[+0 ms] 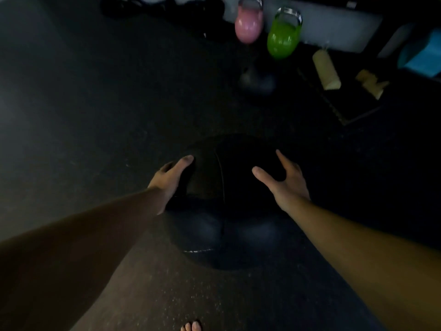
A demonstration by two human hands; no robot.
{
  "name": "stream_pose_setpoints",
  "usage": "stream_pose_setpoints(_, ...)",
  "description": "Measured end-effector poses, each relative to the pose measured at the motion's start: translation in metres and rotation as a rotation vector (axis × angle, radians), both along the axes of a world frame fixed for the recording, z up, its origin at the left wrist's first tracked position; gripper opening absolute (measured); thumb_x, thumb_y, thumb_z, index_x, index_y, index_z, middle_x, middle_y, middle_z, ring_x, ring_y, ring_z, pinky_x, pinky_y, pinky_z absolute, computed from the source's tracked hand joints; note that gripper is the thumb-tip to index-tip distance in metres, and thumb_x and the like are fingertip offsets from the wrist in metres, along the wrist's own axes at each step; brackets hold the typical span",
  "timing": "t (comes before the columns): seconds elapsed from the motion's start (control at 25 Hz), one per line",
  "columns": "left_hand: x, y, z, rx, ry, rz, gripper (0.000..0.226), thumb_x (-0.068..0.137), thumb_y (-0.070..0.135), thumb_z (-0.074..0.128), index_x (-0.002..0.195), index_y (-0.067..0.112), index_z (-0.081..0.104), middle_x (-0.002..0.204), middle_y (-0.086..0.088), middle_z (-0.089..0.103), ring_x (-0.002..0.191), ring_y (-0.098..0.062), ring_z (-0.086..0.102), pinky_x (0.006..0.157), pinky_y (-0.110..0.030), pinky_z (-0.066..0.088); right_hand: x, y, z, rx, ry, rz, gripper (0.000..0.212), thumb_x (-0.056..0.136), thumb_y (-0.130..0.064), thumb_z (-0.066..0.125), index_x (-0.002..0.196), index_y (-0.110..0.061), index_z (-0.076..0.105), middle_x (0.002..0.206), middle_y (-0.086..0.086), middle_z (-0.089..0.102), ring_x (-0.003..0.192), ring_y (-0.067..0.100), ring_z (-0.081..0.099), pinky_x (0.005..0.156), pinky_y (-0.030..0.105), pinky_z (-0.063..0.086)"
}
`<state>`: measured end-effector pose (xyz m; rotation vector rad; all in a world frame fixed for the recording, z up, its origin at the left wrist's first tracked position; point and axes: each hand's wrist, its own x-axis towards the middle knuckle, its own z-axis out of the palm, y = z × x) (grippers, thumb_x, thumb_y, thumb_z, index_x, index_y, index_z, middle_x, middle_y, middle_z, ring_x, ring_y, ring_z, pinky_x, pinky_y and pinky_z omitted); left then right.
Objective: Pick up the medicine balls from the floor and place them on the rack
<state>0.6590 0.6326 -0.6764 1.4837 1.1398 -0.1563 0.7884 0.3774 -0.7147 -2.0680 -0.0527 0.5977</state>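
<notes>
A large black medicine ball [226,211] with a stitched seam lies on the dark rubber floor in the middle of the view. My left hand [170,177] lies against the ball's upper left side, thumb on top and fingers down its flank. My right hand [284,180] hovers over the ball's upper right side, fingers spread and straight; I cannot tell whether it touches. A second dark ball [257,80] sits farther back near the kettlebells. No rack is in view.
A pink kettlebell [248,26] and a green kettlebell [282,39] stand at the back. To the right lie a cream foam roller [325,69], a dark mat [346,101] and a teal object [422,53]. Bare toes [191,327] show at the bottom edge.
</notes>
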Motion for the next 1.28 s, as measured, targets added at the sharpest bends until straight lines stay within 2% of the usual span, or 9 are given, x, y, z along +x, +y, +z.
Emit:
stream_pose_setpoints(0.12, 0.042, 0.055, 0.127, 0.109, -0.126, 0.041, 0.108, 0.044, 0.091, 0.075, 0.133, 0.032, 0.069, 0.121, 0.000, 0.076, 0.097, -0.017, 0.077, 0.084, -0.028, 0.063, 0.037, 0.044, 0.138, 0.104, -0.157, 0.010, 0.125, 0.043, -0.100, 0.063, 0.155, -0.053, 0.032, 0.166, -0.005, 0.027, 0.147, 0.025, 0.037, 0.096, 0.034, 0.036)
stream_pose_setpoints(0.2, 0.063, 0.080, 0.223, 0.153, -0.202, 0.011, 0.129, 0.034, 0.100, 0.074, 0.145, 0.033, 0.062, 0.133, -0.002, 0.072, 0.117, -0.027, 0.070, 0.107, -0.045, 0.055, 0.058, 0.064, 0.235, 0.154, -0.276, -0.014, 0.121, 0.048, -0.094, 0.064, 0.156, -0.047, 0.037, 0.163, -0.002, 0.035, 0.145, 0.022, 0.041, 0.100, 0.029, 0.034)
stream_pose_setpoints(0.32, 0.084, 0.106, 0.375, 0.229, -0.411, 0.034, 0.134, 0.027, 0.103, 0.070, 0.142, 0.034, 0.064, 0.134, -0.003, 0.072, 0.119, -0.031, 0.070, 0.108, -0.049, 0.055, 0.079, 0.090, 0.389, 0.249, -0.451, -0.022, 0.116, 0.052, -0.091, 0.064, 0.154, -0.041, 0.044, 0.155, -0.002, 0.046, 0.139, 0.015, 0.046, 0.108, 0.019, 0.032)
stream_pose_setpoints(0.4, 0.096, 0.120, 0.484, 0.247, -0.546, 0.011, 0.127, 0.028, 0.100, 0.073, 0.136, 0.034, 0.068, 0.129, -0.003, 0.075, 0.114, -0.029, 0.073, 0.103, -0.048, 0.059, 0.090, 0.102, 0.499, 0.309, -0.604, -0.031, 0.107, 0.056, -0.089, 0.065, 0.151, -0.044, 0.046, 0.143, -0.009, 0.051, 0.128, 0.004, 0.047, 0.099, 0.002, 0.026)
stream_pose_setpoints(0.56, 0.103, 0.129, 0.676, 0.317, -0.794, -0.053, 0.113, 0.035, 0.098, 0.075, 0.130, 0.036, 0.071, 0.117, 0.004, 0.078, 0.104, -0.022, 0.075, 0.100, -0.042, 0.060, 0.095, 0.112, 0.690, 0.415, -0.852, -0.036, 0.100, 0.058, -0.094, 0.065, 0.146, -0.050, 0.048, 0.148, 0.001, 0.054, 0.136, 0.021, 0.052, 0.113, 0.031, 0.036)
stream_pose_setpoints(0.68, 0.115, 0.128, 0.778, 0.365, -0.964, -0.104, 0.099, 0.050, 0.087, 0.080, 0.133, 0.032, 0.070, 0.120, 0.001, 0.078, 0.103, -0.020, 0.076, 0.100, -0.041, 0.060, 0.100, 0.107, 0.786, 0.467, -0.996, -0.096, 0.116, 0.050, -0.102, 0.059, 0.151, -0.048, 0.044, 0.149, 0.002, 0.048, 0.133, 0.019, 0.050, 0.107, 0.025, 0.031)
stream_pose_setpoints(1.0, 0.223, 0.134, 0.911, 0.444, -1.156, -0.174, 0.095, 0.048, 0.084, 0.083, 0.125, 0.029, 0.072, 0.117, -0.002, 0.079, 0.106, -0.026, 0.075, 0.105, -0.047, 0.057, 0.198, 0.109, 0.916, 0.582, -1.217, -0.102, 0.102, 0.069, -0.081, 0.074, 0.156, -0.034, 0.044, 0.150, 0.002, 0.047, 0.136, 0.019, 0.050, 0.113, 0.030, 0.038)
stream_pose_setpoints(1.12, 0.284, 0.143, 0.925, 0.485, -1.174, -0.121, 0.115, 0.035, 0.092, 0.082, 0.131, 0.030, 0.070, 0.121, -0.002, 0.077, 0.110, -0.027, 0.074, 0.105, -0.049, 0.057, 0.267, 0.123, 0.938, 0.564, -1.237, -0.078, 0.107, 0.062, -0.089, 0.069, 0.153, -0.038, 0.046, 0.149, 0.003, 0.047, 0.132, 0.015, 0.049, 0.112, 0.033, 0.039)
stream_pose_setpoints(1.28, 0.365, 0.175, 0.933, 0.491, -1.192, -0.087, 0.109, 0.033, 0.094, 0.079, 0.125, 0.035, 0.072, 0.117, 0.001, 0.078, 0.109, -0.025, 0.074, 0.105, -0.050, 0.056, 0.353, 0.154, 0.951, 0.573, -1.196, -0.046, 0.119, 0.054, -0.098, 0.065, 0.155, -0.039, 0.043, 0.155, 0.001, 0.045, 0.138, 0.024, 0.049, 0.116, 0.044, 0.041)
